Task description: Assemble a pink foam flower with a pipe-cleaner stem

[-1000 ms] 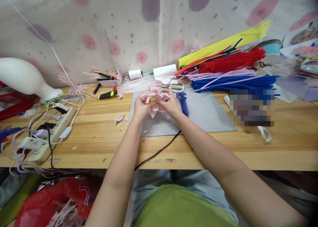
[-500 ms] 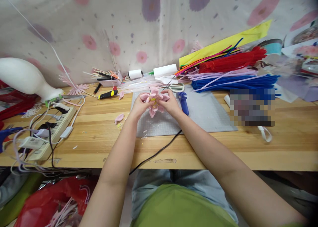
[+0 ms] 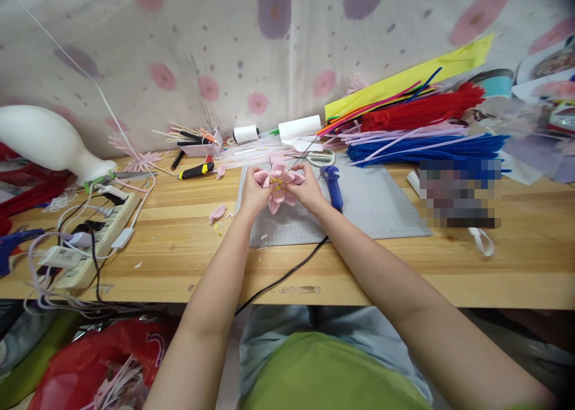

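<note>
- Pink flower [image 3: 278, 202], yellow stamens at its centre: held between both hands, above the left part of the grey cutting mat [image 3: 381, 203].
- Left hand [image 3: 255, 194]: fingers curled behind left petals, thumb in toward the centre; gripping.
- Right hand [image 3: 311, 190]: same pinch on the right petals.
- Blue glue gun [image 3: 332, 185]: on mat, just right of the right hand.
- Loose pink petal [image 3: 217, 214]: on counter [image 3: 179, 266], left of mat.
</note>
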### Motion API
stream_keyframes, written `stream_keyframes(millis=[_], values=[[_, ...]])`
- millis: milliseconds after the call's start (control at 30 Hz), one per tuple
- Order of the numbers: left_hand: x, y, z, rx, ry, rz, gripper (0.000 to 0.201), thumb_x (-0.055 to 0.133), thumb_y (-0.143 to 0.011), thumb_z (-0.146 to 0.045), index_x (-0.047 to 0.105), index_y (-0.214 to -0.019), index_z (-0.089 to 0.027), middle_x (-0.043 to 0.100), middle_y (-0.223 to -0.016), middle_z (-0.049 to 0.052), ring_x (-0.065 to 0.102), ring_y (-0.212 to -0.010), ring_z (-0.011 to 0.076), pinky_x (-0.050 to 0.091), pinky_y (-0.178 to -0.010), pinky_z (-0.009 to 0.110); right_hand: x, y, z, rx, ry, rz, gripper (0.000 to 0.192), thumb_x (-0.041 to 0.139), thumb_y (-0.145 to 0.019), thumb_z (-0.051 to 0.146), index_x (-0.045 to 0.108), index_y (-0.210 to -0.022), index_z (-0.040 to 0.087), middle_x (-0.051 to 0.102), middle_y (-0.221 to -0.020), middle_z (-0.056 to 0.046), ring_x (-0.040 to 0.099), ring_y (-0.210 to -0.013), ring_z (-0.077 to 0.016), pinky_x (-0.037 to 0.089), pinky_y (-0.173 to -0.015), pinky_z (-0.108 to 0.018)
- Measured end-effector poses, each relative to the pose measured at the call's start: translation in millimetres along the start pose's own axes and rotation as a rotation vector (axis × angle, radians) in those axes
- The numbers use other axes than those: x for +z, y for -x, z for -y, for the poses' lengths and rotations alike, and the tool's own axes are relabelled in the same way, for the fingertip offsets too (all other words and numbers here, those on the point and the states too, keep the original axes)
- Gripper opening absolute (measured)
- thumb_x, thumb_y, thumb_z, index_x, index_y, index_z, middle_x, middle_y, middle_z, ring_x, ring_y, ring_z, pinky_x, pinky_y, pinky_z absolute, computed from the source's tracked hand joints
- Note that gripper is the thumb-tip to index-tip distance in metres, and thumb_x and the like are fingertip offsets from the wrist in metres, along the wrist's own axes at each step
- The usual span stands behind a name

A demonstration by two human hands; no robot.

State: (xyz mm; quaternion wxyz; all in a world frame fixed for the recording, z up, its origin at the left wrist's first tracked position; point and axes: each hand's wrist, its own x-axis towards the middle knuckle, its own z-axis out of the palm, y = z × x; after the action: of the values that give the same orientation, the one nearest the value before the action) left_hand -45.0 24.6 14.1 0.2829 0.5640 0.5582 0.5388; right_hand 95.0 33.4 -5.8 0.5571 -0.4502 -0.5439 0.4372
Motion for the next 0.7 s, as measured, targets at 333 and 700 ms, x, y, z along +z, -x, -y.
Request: stream_keyframes(millis=[333, 700], values=[[-2.3, -2.6, 4.2, 0.014, -0.073, -0.027, 0.041, 0.072, -0.055, -0.017, 0.044, -0.085, -0.019, 0.051, -0.076, -0.004, 0.050, -0.070, 0.0105, 0.040, -0.066, 0.023, 1.3, 0.5, -2.7, 0.036, 0.015, 0.006, 0.054, 0.071, -0.054, 0.035, 0.038, -0.095, 0.023, 0.055, -0.078, 0.004, 0.055, -0.070, -0.0139, 0.046, -0.065, -0.028], [-4.2, 15.8, 7.7, 0.124, -0.123, 0.129, 0.053, 0.069, -0.063, -0.018, 0.042, -0.108, -0.022, 0.061, -0.093, 0.003, 0.061, -0.083, 0.0155, 0.046, -0.076, 0.029, -11.8, 1.0, 4.0, -0.021, 0.006, 0.203, 0.054, 0.066, -0.058, 0.028, 0.040, -0.104, 0.022, 0.065, -0.083, -0.001, 0.064, -0.075, -0.0158, 0.049, -0.072, -0.031]])
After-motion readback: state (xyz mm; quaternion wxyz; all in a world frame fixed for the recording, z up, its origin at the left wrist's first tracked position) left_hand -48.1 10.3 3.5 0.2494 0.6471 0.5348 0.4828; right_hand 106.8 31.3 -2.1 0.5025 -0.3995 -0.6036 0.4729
